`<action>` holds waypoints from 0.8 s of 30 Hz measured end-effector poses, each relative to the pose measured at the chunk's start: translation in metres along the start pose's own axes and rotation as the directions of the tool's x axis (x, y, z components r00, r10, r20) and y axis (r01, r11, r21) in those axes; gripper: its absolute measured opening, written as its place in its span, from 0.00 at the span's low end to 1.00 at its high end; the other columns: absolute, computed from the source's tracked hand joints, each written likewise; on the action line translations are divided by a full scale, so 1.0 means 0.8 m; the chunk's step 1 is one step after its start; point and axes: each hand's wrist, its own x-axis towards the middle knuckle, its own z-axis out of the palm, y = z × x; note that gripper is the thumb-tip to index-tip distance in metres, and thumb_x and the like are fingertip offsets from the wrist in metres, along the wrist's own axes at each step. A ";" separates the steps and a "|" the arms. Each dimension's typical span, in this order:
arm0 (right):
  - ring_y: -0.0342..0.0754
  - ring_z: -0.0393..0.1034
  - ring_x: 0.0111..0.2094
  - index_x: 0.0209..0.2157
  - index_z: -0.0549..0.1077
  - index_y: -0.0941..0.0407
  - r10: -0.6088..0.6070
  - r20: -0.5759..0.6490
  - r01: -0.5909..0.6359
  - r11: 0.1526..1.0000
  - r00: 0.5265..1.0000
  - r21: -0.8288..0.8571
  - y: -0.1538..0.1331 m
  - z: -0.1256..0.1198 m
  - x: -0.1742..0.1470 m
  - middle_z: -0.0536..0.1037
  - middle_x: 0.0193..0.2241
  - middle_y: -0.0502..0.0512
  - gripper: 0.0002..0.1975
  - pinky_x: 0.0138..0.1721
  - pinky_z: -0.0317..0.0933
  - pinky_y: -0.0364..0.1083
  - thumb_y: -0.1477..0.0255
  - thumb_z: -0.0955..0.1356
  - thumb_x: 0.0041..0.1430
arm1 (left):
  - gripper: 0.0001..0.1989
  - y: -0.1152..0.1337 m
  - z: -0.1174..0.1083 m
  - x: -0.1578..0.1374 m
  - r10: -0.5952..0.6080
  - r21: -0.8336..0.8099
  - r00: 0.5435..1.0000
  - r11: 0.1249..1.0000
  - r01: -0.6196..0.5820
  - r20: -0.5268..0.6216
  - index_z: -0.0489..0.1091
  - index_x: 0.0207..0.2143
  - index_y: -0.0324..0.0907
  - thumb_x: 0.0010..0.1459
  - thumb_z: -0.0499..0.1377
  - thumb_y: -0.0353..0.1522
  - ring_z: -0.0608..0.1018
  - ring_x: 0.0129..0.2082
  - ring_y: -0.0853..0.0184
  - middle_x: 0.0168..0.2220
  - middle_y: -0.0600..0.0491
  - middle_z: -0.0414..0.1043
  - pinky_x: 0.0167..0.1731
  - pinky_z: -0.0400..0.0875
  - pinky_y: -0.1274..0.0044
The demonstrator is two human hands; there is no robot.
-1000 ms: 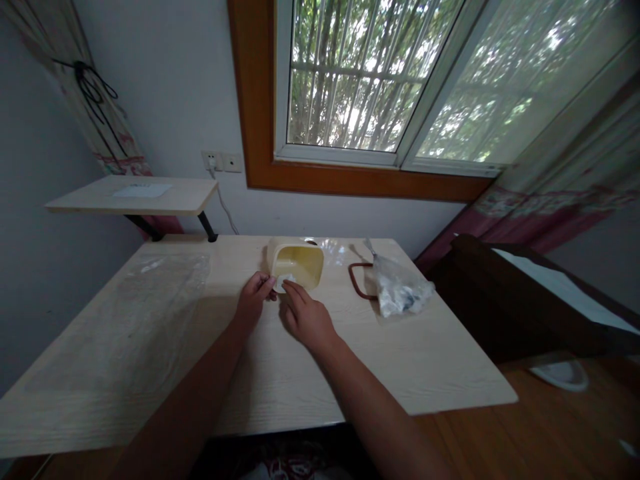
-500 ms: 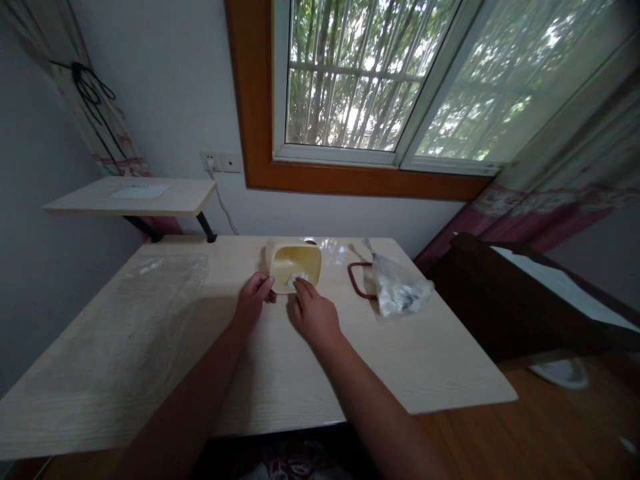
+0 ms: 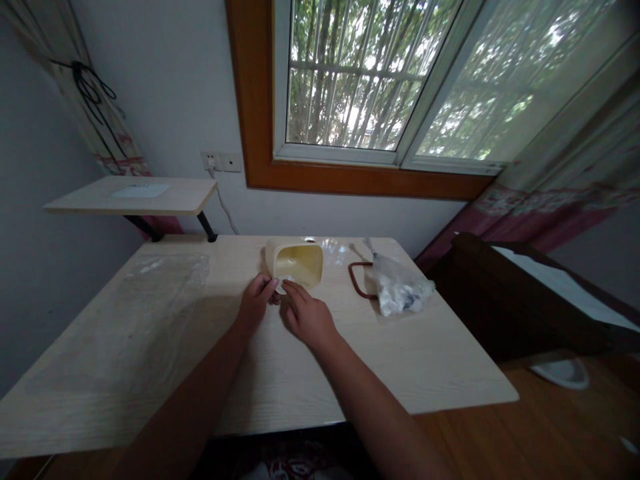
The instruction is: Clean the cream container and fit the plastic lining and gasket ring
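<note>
A cream-yellow plastic container (image 3: 299, 265) lies on its side on the table, its open mouth facing me. My left hand (image 3: 254, 301) is closed at the lower left corner of the rim, thumb on top and fingers curled beneath. My right hand (image 3: 311, 319) pinches a small white piece (image 3: 283, 283), perhaps cloth or paper, against that same corner beside the left thumb. The fingers partly cover the white piece, so its exact kind is hidden.
To the right lie a clear plastic bag (image 3: 400, 293) with contents and a brown loop-shaped handle (image 3: 356, 280). Clear plastic sheeting (image 3: 165, 300) covers the table's left part. A raised shelf (image 3: 90, 193) with a paper stands at the back left; wall and window are behind.
My right hand has moved left with the white piece, from inside the container's mouth to its lower left rim corner. The container has shifted slightly; my left hand stays at that corner.
</note>
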 end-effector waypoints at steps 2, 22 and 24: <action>0.51 0.73 0.55 0.65 0.62 0.54 0.043 -0.009 -0.043 0.998 0.999 -0.034 0.004 -0.003 0.000 0.67 0.65 0.57 0.27 0.51 0.72 0.49 0.73 0.63 0.65 | 0.18 -0.001 0.000 0.001 -0.004 0.002 1.000 1.000 0.004 -0.005 0.66 0.30 0.43 0.58 0.63 0.47 0.74 0.21 0.70 0.21 0.56 0.72 0.25 0.67 0.78; 0.49 0.68 0.60 0.66 0.60 0.54 0.017 0.049 -0.020 0.999 0.999 0.048 -0.002 -0.004 0.001 0.65 0.66 0.58 0.28 0.56 0.69 0.48 0.73 0.62 0.65 | 0.16 0.001 0.000 0.002 0.016 0.049 1.000 0.999 -0.016 0.001 0.65 0.31 0.43 0.61 0.60 0.45 0.72 0.22 0.71 0.21 0.58 0.70 0.26 0.67 0.78; 0.50 0.69 0.59 0.66 0.61 0.54 0.051 0.043 -0.052 0.998 0.998 0.020 0.001 -0.005 0.001 0.65 0.66 0.57 0.28 0.55 0.69 0.48 0.73 0.62 0.65 | 0.16 -0.003 -0.001 0.004 0.016 0.046 1.000 0.999 -0.016 -0.001 0.65 0.30 0.43 0.61 0.60 0.45 0.72 0.21 0.71 0.21 0.58 0.70 0.26 0.66 0.78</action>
